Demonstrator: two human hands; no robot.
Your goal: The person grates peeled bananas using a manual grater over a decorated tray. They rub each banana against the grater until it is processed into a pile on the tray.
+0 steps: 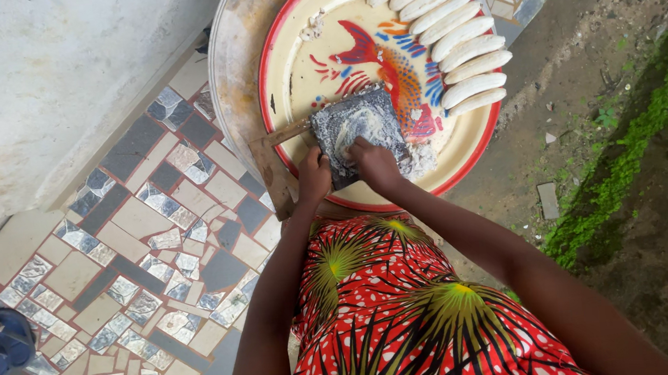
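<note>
Both hands on metal grater (pixel 361 133), lying tilted inside red-rimmed fish tray (pixel 298 42). Left hand (pixel 314 177) clamped on its lower-left edge, right hand (pixel 375 164) pressing its lower face. Peeled plantains (pixel 454 34) at tray's far right rim.

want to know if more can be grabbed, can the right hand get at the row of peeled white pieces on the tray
Probably yes: the right hand rests on the grey grater, and only bare tray surface lies between it and the white pieces.

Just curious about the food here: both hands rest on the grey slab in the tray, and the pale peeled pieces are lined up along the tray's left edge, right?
Not quite. The head view shows the pale peeled pieces lined up along the tray's right edge, not its left. The rest holds: the left hand and right hand both rest on the grey slab.
</note>
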